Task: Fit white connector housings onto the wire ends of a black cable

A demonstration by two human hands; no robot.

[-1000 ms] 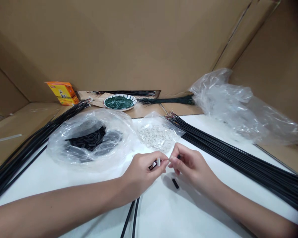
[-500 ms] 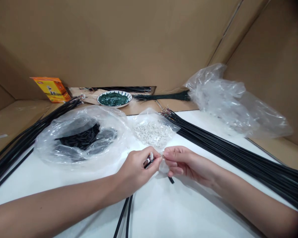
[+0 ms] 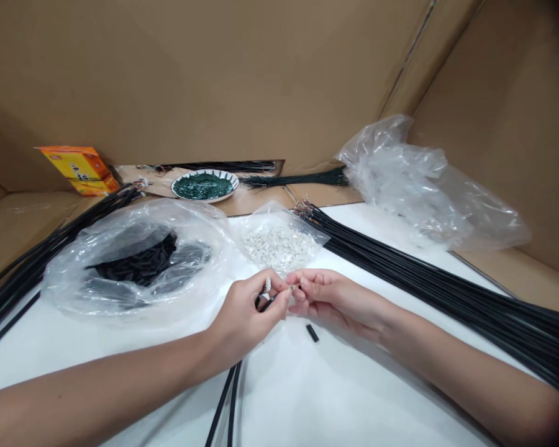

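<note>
"Black cables (image 3: 220, 402), where are they?"

"Clamped in the left hand (image 3: 254, 307), with a white connector (image 3: 268, 285) poking out; they run down and are cut off at the view's lower edge."

"Right hand (image 3: 328, 298)?"

"Closed on a small dark piece (image 3: 299, 287), mostly hidden, just beside the left."

"Room?"

"White tabletop (image 3: 289, 397) spreads between the forearms (image 3: 135, 379), with one short black tube (image 3: 312, 333) near the right hand; rightward, a cable bundle (image 3: 423, 277) runs out of view."

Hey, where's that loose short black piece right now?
In the head view, the short black piece lies on the white table, right of centre, just below the right hand.
</note>
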